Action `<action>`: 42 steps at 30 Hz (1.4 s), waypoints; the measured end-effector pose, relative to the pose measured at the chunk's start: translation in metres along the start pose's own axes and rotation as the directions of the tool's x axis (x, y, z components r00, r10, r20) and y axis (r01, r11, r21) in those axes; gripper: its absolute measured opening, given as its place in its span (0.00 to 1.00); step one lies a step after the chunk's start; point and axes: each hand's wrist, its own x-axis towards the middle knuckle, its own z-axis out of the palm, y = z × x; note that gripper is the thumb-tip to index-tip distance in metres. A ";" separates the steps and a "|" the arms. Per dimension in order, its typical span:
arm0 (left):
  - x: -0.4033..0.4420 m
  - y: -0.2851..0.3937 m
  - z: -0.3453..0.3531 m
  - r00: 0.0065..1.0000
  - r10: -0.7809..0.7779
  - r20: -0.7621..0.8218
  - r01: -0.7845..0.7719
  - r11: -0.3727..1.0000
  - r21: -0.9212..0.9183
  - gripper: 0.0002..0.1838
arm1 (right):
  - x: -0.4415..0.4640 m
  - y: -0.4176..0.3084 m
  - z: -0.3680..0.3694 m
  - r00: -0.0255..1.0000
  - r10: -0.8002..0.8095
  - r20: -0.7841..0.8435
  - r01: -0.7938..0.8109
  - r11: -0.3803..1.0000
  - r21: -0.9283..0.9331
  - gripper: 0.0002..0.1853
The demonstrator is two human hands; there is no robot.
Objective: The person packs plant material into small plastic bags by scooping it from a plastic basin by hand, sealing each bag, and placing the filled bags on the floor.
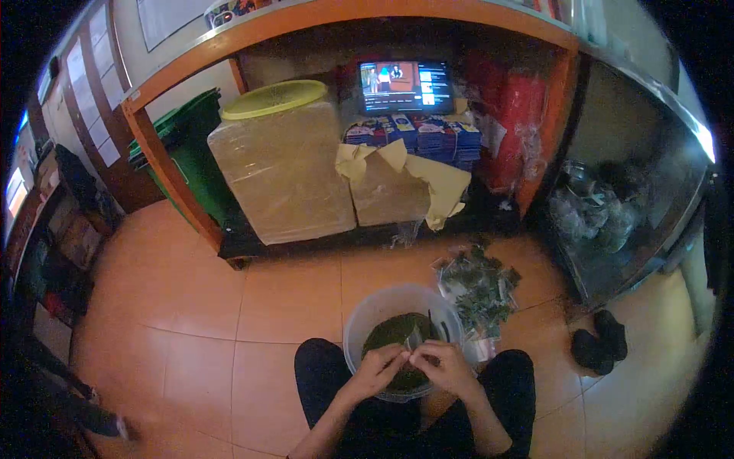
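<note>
Pouch (414, 339), small and apparently of clear plastic, hangs over the open bucket (365, 312), its near edge pinched between the fingertips of both hands; I see the left hand (381, 369) and the right hand (446, 369) nearly touching there, fingers curled in. I judge it almost weightless, limp and a little slippery, apt to crease or tear under a hard pull, so I would take it lightly by its edges, one set of fingertips to each side. Below it, the translucent bucket holds loose dark green material (378, 333), which I expect to be light and easily spilled; a slim dark implement (430, 321) stands toward the right side. Just beyond the bucket to the right, a heap of small packets (482, 294) lies on the tiled floor (290, 306), with no label I can read. Farther out, blue printed stacks (451, 139) carry lettering too small for me, the lit screen (405, 86) above them shows text I cannot make out, and I find no brand on the wrapped box (283, 172).
</note>
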 end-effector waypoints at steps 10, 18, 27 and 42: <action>-0.006 -0.001 -0.032 0.915 -0.196 -0.351 0.321 0.882 0.344 0.13 | 0.004 0.004 -0.004 0.851 -0.024 -0.525 -0.210 0.901 -0.380 0.10; 0.000 0.008 -0.002 0.986 -0.159 -0.046 0.164 0.975 0.148 0.18 | 0.006 0.009 0.026 0.973 -0.111 -0.200 0.076 0.982 -0.175 0.08; 0.000 -0.002 -0.001 0.996 -0.091 -0.016 0.092 0.986 0.136 0.15 | 0.005 0.012 0.026 0.957 -0.197 -0.214 0.147 0.962 -0.228 0.08; -0.001 0.015 -0.008 0.938 -0.345 -0.022 0.305 0.796 0.524 0.13 | 0.004 0.035 0.029 0.924 -0.069 -0.376 -0.056 0.949 -0.311 0.09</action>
